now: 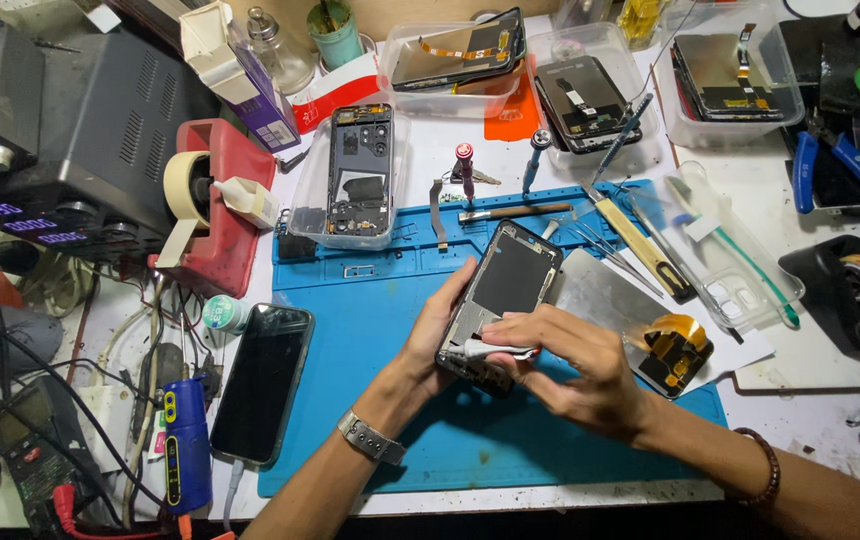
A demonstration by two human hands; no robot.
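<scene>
My left hand (432, 335) grips the left edge of an opened phone frame (510, 285), holding it tilted above the blue work mat (370, 330). My right hand (575, 365) presses a small white cloth or wipe (490, 349) against the lower inner part of the frame. The frame's dark inside panel faces up. My left wrist wears a metal watch band, my right wrist a bead bracelet.
A dark phone (262, 382) lies left of the mat. Another stripped phone body (360, 170) rests in a clear tray. Screwdrivers (535, 158), tweezers, a metal sheet (605, 295), tape dispensers (850, 285), tubs of screens (725, 75) and a power supply (60, 140) surround the mat.
</scene>
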